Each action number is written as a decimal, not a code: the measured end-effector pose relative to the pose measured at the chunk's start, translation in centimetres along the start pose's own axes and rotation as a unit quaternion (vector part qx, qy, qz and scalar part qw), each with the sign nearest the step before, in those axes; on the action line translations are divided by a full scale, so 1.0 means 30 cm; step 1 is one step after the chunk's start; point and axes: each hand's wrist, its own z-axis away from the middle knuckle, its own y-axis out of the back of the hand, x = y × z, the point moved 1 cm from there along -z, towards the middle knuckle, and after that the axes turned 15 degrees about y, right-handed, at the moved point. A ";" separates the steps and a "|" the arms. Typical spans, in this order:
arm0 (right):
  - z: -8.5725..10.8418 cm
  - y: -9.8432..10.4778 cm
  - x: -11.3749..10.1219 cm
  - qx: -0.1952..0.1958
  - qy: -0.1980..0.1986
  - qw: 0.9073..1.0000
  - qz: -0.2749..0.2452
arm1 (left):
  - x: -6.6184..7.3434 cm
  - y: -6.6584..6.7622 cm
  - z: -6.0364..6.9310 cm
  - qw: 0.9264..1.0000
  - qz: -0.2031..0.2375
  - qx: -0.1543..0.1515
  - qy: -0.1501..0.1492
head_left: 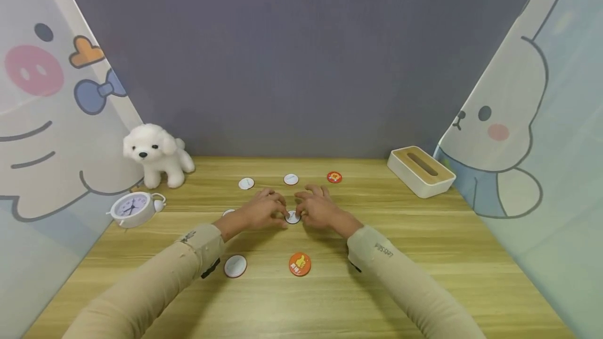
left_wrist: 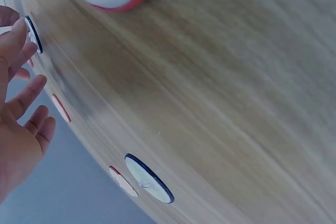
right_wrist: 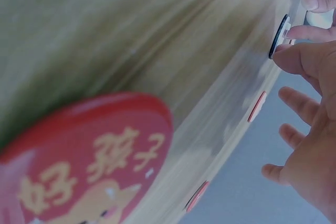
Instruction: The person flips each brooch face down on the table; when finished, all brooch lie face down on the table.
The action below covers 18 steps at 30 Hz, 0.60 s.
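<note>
A white round badge with a dark rim [head_left: 292,217] lies flat on the table between the two hands. From its left side, the left hand [head_left: 265,211] touches it with the fingertips. The right hand [head_left: 320,210] meets it from the right, index finger and thumb at the badge, also seen in the right wrist view [right_wrist: 281,36]; the other fingers are spread and bent loosely. At the left edge of the left wrist view, the left hand [left_wrist: 18,145] has thumb and fingers around the same badge [left_wrist: 34,35], partly hiding it.
Other badges lie around: white ones [head_left: 246,183] [head_left: 291,179] [head_left: 235,266], a red one [head_left: 334,177], an orange thumbs-up one [head_left: 300,264]. A large red badge [right_wrist: 100,156] shows close up. Plush dog [head_left: 160,156] and clock [head_left: 133,209] stand left; tissue box [head_left: 421,171] right.
</note>
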 end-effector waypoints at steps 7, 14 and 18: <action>0.009 0.007 -0.004 -0.004 -0.005 1.000 -0.011 | 0.005 0.007 0.006 1.000 -0.013 0.002 -0.006; 0.013 0.005 -0.002 -0.004 -0.003 1.000 -0.015 | 0.006 0.000 0.007 1.000 -0.025 -0.002 0.000; 0.015 0.003 0.000 -0.005 0.001 1.000 -0.013 | 0.008 -0.002 0.005 0.999 -0.035 0.001 0.000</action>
